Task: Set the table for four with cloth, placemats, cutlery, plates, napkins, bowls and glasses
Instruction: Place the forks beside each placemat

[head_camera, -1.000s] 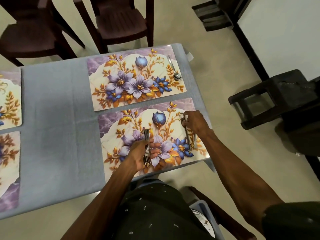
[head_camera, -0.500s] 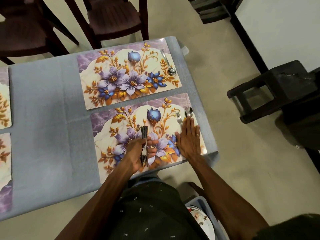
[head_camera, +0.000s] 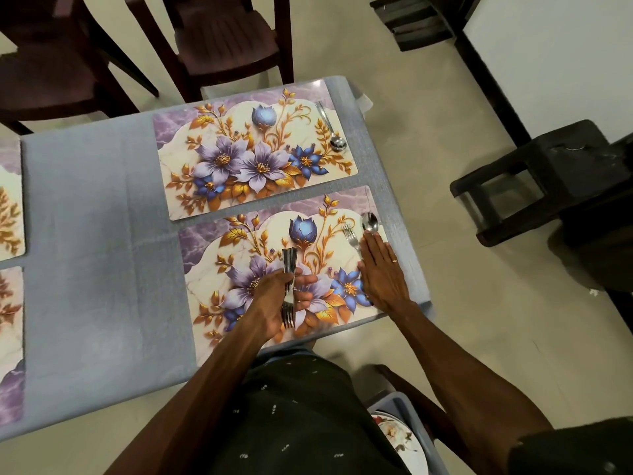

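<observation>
A grey-blue cloth [head_camera: 96, 269] covers the table. On it lie floral placemats: the near placemat [head_camera: 212, 241] in front of me and the far placemat [head_camera: 178, 135] behind it. My left hand [head_camera: 274, 299] grips a bundle of forks [head_camera: 289, 286] over the middle of the near placemat. My right hand [head_camera: 382, 272] lies flat with straight fingers on that mat's right end, covering the handles of a fork [head_camera: 350, 234] and a spoon [head_camera: 370, 221]. Another spoon [head_camera: 334, 135] lies on the right end of the far placemat.
Two more placemats [head_camera: 10, 200] show at the left edge. Dark chairs [head_camera: 222, 39] stand beyond the table, and a dark stool [head_camera: 534, 180] stands on the floor to the right. A bin with plates [head_camera: 400, 437] sits by my right leg.
My right hand let go of the fork, which now lies beside the spoon, and flattened over both handles. My left hand kept its grip on the forks. The view shifted slightly.
</observation>
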